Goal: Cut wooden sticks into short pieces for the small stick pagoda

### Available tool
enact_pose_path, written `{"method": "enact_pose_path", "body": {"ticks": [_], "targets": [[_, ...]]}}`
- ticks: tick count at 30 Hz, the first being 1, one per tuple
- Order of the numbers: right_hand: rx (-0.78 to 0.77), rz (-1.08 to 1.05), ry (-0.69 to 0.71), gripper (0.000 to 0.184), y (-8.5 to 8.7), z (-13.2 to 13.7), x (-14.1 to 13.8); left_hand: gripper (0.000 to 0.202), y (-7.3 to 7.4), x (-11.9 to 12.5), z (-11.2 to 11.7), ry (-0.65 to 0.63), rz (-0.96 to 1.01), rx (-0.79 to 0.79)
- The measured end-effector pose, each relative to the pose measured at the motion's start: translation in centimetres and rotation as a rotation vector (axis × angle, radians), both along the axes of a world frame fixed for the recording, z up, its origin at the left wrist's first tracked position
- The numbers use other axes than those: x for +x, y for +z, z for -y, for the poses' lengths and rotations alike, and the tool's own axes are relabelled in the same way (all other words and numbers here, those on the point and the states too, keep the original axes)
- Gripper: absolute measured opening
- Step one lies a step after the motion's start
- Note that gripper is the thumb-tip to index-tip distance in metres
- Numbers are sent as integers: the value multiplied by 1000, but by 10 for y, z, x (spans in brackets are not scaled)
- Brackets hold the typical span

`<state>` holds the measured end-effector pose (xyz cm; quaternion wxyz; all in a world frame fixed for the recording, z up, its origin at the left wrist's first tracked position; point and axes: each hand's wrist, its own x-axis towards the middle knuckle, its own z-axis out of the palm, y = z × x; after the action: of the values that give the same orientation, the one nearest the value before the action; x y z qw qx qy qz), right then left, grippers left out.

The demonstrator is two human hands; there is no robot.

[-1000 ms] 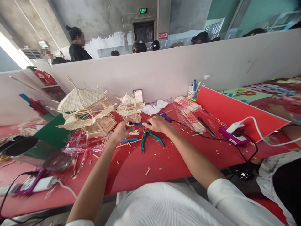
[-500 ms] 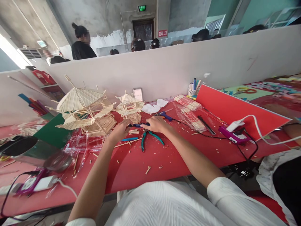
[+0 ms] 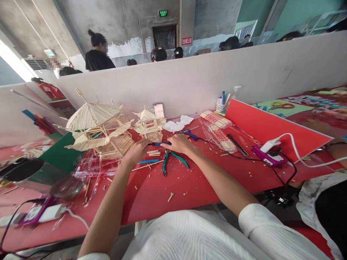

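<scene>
A slim dark blue tool [image 3: 159, 144] lies crosswise between my hands; its exact kind is hard to make out. Closed around its left end is my left hand [image 3: 137, 151], while my right hand [image 3: 180, 143] grips the other end. Just below them, green-handled pliers [image 3: 165, 164] rest with their handles spread. Several short sticks [image 3: 154, 154] and a blue pen-like item [image 3: 148, 161] lie beside the pliers. Right behind my hands stands a small pagoda model [image 3: 149, 126] made of wooden sticks. A larger stick pagoda [image 3: 94, 121] is to its left.
A blue glue gun [image 3: 192, 135], white tissue [image 3: 178, 123] and packs of chopsticks [image 3: 221, 137] lie to the right. A red board [image 3: 271, 124] leans near a purple power strip [image 3: 271, 156]. At left are a clear container [image 3: 40, 177] and a green board [image 3: 63, 151]. Wood scraps dot the red table [image 3: 195, 191].
My hands stay closed on the dark blue tool with hardly any movement. The view has shifted very slightly; the objects on the table keep their places.
</scene>
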<state>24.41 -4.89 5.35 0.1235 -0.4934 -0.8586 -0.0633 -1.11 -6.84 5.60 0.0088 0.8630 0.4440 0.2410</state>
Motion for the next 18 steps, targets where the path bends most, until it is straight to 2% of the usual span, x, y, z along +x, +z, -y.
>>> {"method": "enact_pose_path", "body": {"ticks": [5,12,18], "targets": [[-2,-3,-6,77,1,2,-1,32,-1,-3,-3,-17,11,2],[-15,27,-7,70,2,3,-2,23,6,-3,-2,-8,60,-62],[-24,8,-16,73,3,4,-3,27,3,-3,-3,52,-2,-7]]}}
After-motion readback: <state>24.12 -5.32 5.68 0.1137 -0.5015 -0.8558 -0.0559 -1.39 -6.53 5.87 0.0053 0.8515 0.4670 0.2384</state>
